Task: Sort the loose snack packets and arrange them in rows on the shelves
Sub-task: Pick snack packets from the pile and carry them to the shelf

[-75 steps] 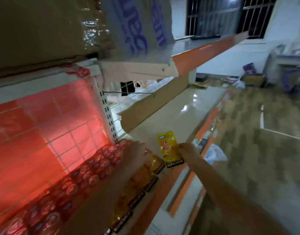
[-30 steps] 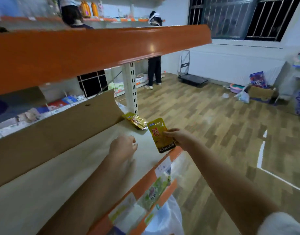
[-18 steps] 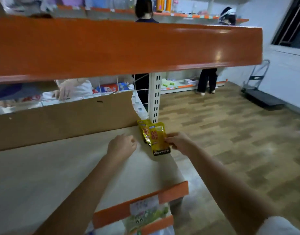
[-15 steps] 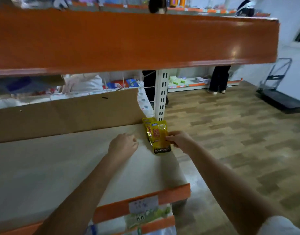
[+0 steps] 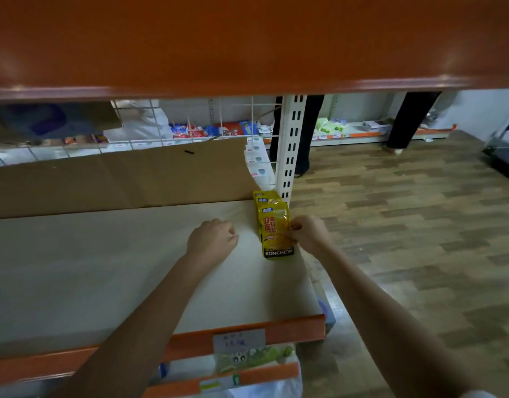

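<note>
Here the right hand (image 5: pixel 309 234) pinches the right edge of a yellow packet (image 5: pixel 276 235) lying flat on the shelf (image 5: pixel 103 268), its long axis running away from the person, label end nearest. It overlaps more yellow packets (image 5: pixel 266 198) just beyond the fingers, beside the white post (image 5: pixel 290 145). The shelf's end lies just under that hand. The left hand (image 5: pixel 211 239), curled and holding nothing, rests on bare shelf to the left.

rear packets (image 5: pixel 265 197): mostly hidden behind front packet (image 5: pixel 276 231)
price tag (image 5: pixel 238 339): writing too blurred to read
upper shelf (image 5: pixel 247 41): cut by top edge
</note>
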Tool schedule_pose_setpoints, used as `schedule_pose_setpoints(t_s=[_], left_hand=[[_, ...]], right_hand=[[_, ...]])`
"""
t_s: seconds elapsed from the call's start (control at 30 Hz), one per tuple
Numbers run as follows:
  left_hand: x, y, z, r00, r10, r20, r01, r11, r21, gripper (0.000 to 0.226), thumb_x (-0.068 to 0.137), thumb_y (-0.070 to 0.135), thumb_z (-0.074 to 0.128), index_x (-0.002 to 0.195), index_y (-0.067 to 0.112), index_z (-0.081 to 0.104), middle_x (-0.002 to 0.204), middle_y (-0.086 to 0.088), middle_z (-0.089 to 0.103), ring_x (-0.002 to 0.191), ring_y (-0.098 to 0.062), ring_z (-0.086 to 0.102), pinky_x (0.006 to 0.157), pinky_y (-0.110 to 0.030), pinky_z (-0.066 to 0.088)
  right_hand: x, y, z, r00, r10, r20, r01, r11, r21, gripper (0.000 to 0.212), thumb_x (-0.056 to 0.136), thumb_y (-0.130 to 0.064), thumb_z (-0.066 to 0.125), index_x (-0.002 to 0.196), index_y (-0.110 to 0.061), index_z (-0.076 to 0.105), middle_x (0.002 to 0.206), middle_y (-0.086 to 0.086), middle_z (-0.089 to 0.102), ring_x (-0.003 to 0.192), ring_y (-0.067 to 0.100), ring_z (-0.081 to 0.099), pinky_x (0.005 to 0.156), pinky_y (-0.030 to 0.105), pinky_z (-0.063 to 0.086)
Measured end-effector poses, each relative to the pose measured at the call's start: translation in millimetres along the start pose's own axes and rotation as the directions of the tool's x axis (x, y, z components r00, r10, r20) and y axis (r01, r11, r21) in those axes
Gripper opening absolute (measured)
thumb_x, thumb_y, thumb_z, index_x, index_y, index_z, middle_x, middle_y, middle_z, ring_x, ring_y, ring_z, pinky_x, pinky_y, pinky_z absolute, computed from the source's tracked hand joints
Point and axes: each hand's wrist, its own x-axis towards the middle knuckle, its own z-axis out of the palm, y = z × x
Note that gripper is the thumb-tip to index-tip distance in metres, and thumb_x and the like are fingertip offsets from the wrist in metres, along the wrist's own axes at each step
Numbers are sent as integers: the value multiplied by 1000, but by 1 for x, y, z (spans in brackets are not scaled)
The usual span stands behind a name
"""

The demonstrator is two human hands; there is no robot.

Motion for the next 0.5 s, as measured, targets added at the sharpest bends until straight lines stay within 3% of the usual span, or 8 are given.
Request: schedule_pose_setpoints(t_s=[0.13, 0.27, 0.37, 0.5], left_hand=[[0, 4, 0, 1000, -4, 7, 4, 1000, 17, 28, 94, 33, 43, 112, 24, 62, 117, -2, 56, 113, -21, 50, 87, -30, 40], [0, 10, 1, 1000, 9, 4, -10, 1000, 22, 27, 94, 33, 43, 111, 24, 62, 117, -1, 56, 113, -20, 50, 87, -30, 40], [1, 14, 2, 1000, 15, 14, -15, 999, 39, 27, 94, 33, 43, 112, 24, 62, 118, -2, 56, 114, -20, 50, 87, -30, 40], [2, 18, 3, 1000, 10, 18, -11, 998, 64, 28, 94, 33, 43, 113, 24, 62, 120, -2, 57, 114, -21, 49, 88, -30, 39]], right_hand=[[-3, -2, -3, 999, -23, 36, 26, 997, -75, 19, 89, -14, 62, 103, -2, 66, 89, 7, 59, 79, 17, 51, 59, 24, 36], [-3, -6, -7, 994, -7, 112, 31, 976, -214, 17, 92, -17, 58, 95, -2, 65, 79, 4, 55, 69, 15, 50, 48, 18, 32], [0, -9, -7, 992, -17, 125, 55, 949, -311, 19, 92, -18, 58, 100, -1, 62, 94, 11, 60, 81, 20, 54, 61, 23, 41], [4, -12, -5, 993, -37, 109, 78, 916, -393, 28, 91, -19, 59, 113, -3, 59, 112, 12, 62, 101, 26, 59, 72, 28, 42]])
